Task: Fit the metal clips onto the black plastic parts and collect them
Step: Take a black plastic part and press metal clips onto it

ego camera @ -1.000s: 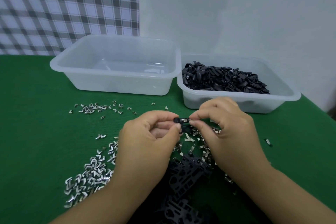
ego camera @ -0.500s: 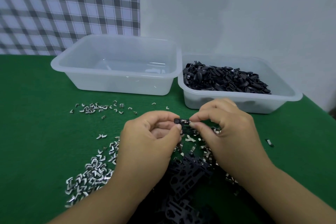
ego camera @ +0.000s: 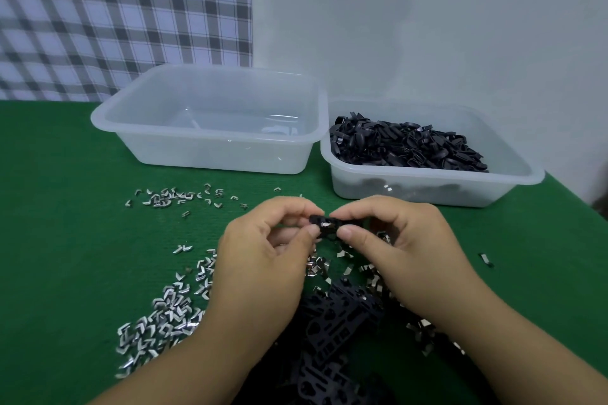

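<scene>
Head view. At centre frame the left hand (ego camera: 263,250) and right hand (ego camera: 404,240) meet fingertip to fingertip. Both pinch one small black plastic part (ego camera: 316,219), held up off the green table cover (ego camera: 65,240). Left thumb and forefinger are curled on the part's left end, right thumb and forefinger on its right end. The two-sided hold probably steadies it while a clip is pushed home. A bent silver metal clip (ego camera: 326,225) shows on the part's near face, between the thumbs. Too small to tell if it is fully seated.

Lower left: a heap of loose silver metal clips (ego camera: 164,316) lies just beside the left wrist, likely kept close for quick picking. A thinner scatter of them sits mid-left, and more lie under the hands. One stray clip (ego camera: 486,260) lies alone at right.

Bottom centre: flat black plastic lattice strips (ego camera: 339,316) are piled between the forearms, probably the stock the small parts come from.

Upper right: a translucent plastic tub (ego camera: 427,174) holds a heap of small black plastic loops (ego camera: 404,145). Whether clips are on them, cannot tell. It is an easy forward reach from the right hand, so likely the collection bin.

Upper centre: a second translucent tub (ego camera: 214,154) touches its left side. A grey checked curtain (ego camera: 115,10) hangs upper left.

Judgement: clip-fitting is in hand, and dropping the part in a tub comes next.
</scene>
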{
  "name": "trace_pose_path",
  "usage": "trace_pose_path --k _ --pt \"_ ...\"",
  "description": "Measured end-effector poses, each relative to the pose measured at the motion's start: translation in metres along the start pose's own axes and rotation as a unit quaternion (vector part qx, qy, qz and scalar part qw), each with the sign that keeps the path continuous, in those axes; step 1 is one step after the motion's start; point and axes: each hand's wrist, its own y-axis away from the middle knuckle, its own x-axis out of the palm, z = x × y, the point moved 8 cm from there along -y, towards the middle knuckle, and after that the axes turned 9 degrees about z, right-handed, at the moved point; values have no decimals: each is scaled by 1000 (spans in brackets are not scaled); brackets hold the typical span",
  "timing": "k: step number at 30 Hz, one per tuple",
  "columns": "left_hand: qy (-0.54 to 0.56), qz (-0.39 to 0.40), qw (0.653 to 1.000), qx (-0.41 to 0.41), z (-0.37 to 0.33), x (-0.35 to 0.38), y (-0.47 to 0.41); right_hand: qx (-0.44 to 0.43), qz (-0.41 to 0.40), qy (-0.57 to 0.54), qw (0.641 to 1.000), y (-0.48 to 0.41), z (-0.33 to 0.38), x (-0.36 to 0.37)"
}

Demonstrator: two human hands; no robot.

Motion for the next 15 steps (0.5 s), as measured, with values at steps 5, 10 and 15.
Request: trace_pose_path --k 5,10,15 --pt "42 4 999 -18 2 3 1 15 -2 -12 1000 1 -3 -3" --pt "-21 4 999 30 -7 2 1 -5 1 9 1000 1 3 -3" --pt "-37 -7 998 56 -11 0 2 -23 -19 27 999 1 9 -3"
